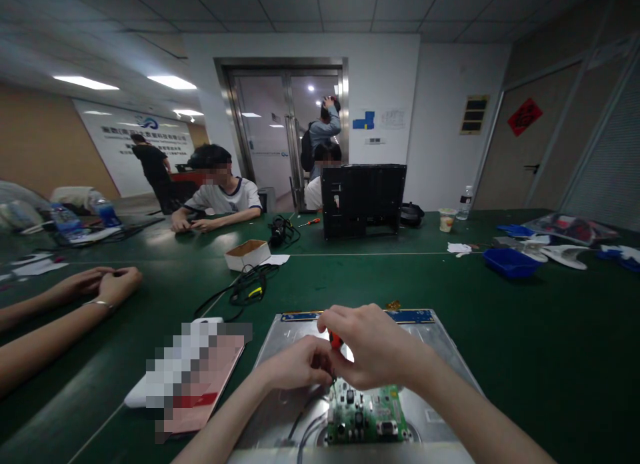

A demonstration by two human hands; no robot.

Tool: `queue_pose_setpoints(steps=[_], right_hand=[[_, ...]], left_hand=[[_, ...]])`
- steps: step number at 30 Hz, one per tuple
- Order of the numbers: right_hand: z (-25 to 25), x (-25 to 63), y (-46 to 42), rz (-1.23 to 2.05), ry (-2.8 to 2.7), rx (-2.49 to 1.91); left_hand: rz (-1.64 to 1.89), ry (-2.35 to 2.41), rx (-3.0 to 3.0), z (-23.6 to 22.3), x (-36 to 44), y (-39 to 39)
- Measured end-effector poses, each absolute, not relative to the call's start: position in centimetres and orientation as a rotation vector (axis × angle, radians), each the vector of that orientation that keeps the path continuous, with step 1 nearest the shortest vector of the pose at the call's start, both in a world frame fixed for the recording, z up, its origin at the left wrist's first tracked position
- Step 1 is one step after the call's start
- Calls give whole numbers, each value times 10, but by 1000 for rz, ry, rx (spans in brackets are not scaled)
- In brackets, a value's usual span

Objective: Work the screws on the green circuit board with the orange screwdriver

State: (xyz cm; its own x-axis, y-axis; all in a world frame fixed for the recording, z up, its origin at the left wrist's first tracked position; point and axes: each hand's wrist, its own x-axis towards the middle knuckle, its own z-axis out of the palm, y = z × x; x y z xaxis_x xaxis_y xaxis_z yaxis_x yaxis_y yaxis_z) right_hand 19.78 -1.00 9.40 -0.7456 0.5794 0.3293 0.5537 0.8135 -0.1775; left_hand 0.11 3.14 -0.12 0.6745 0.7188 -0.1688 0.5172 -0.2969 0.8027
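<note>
A red-handled screwdriver [335, 340] is gripped from above by my right hand [373, 347], its handle mostly hidden by the fingers. My left hand [303, 364] is closed right beside it, fingertips curled near the shaft; what they pinch is hidden. Both hands are over a green circuit board [367, 411], with the screwdriver's tip end near its upper left corner. The board sits on a silver metal display panel [280, 411], which has a blue circuit strip [417, 316] along its far edge. Grey cables [311, 431] run from the board's left side.
Left of the panel lie a white object and a pink one [230, 357], both blurred out. Beyond are black cables [245, 287], an open box [247, 255], a black monitor housing [364, 201] and a blue tray [511, 263]. Another person's hands [117, 284] rest at left; a person sits opposite.
</note>
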Motion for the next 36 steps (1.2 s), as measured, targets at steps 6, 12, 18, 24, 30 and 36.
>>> queue_pose_setpoints(steps=[6,12,18,24,30,36], right_hand=[[92,198,-10,213,-2644,-837],[95,196,-11,126,-2627,-880],[92,194,-7,-22,-2606,-958],[95,195,-12,-29,-2600,-1036],[99,199,-16,84,-2657,-926],[96,195,-14,-42,-2622,-940]], left_hand=[[240,972,1948,-1,0,31],[259,994,1978,-4,-1,31],[234,1020,1985,-1,-1,31],[275,919,1967,-3,-1,32],[245,933,1894,-5,0,33],[247,983,1937,-7,-2,34]])
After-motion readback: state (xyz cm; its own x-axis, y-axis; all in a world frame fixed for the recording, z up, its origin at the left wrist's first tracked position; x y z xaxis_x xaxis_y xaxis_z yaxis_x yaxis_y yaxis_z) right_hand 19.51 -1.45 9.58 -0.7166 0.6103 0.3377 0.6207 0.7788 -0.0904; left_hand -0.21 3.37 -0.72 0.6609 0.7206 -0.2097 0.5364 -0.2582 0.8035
